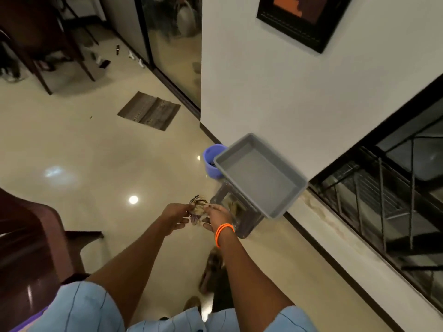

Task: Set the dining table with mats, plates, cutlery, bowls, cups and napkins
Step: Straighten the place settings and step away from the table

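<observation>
Both my hands hold a small patterned cloth [198, 210], cream with dark stripes and a purple patch, out in front of me above the floor. My left hand [176, 216] grips its left edge and my right hand [219, 215], with an orange band at the wrist, grips its right edge. Just beyond my right hand stands a clear plastic container [236, 213] with more patterned cloth inside. A grey tray-like lid [260, 174] rests tilted over its top.
A blue bucket [212, 161] stands behind the container by the white wall. A dark wooden chair [28, 240] is at my left. A brown floor mat [148, 110] lies further off, near a glass sliding door. A barred window runs along the right.
</observation>
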